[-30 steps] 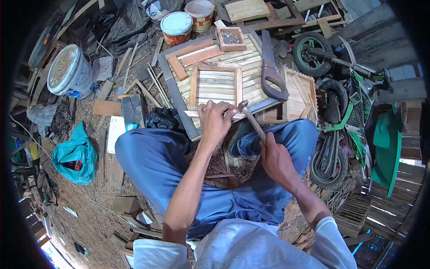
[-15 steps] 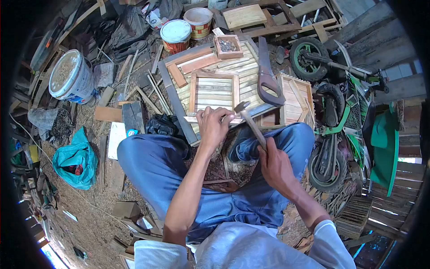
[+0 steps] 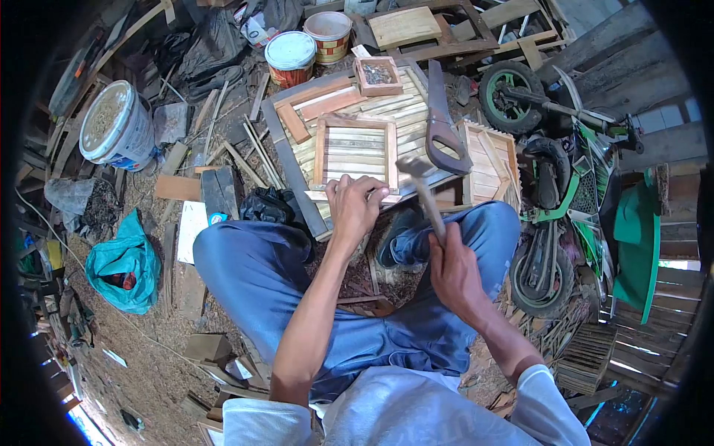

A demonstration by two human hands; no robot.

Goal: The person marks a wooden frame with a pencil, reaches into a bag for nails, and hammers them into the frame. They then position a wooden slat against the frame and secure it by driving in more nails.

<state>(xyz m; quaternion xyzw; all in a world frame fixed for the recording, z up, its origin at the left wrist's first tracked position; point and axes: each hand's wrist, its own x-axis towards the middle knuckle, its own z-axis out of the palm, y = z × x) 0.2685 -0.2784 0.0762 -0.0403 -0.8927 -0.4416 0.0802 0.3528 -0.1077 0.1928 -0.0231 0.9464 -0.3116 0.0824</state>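
My right hand grips the wooden handle of a hammer, whose metal head is raised and blurred above the near right corner of a small slatted wooden frame. My left hand pinches something small, likely a nail, on a thin pale strip along the frame's near edge. The frame lies on a larger slatted panel in front of my crossed legs in blue trousers.
A handsaw lies on the panel's right side, and a small box of nails at its far end. Another wooden box frame and a small green motorbike stand right. Buckets, tins, a teal bag and scrap wood lie left.
The hammer head has risen from just beside my left fingers to higher over the frame's corner, now motion-blurred. My left hand has stayed on the strip.
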